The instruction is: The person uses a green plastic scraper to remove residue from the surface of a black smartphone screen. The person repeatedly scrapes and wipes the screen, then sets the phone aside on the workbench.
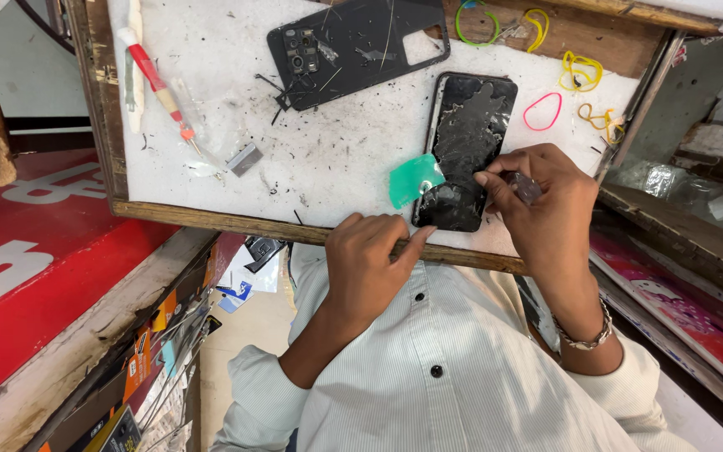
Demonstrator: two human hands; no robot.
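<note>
A black phone (472, 134) lies face down on the white work board (336, 159), its back smeared with glue residue and scratches. My left hand (370, 264) rests on the board's wooden front edge, fingers curled, one fingertip pressing the phone's near end. My right hand (541, 205) sits at the phone's right side and pinches a small clear greyish piece (527, 186) between thumb and fingers. A green plastic piece (416, 178) lies against the phone's left edge, close to both hands.
A black phone back cover (353, 46) with camera openings lies further up the board. A red-handled screwdriver (156, 84) and a small metal blade (244, 159) lie at the left. Coloured rubber bands (579, 71) are scattered at the top right. Black scraps litter the board.
</note>
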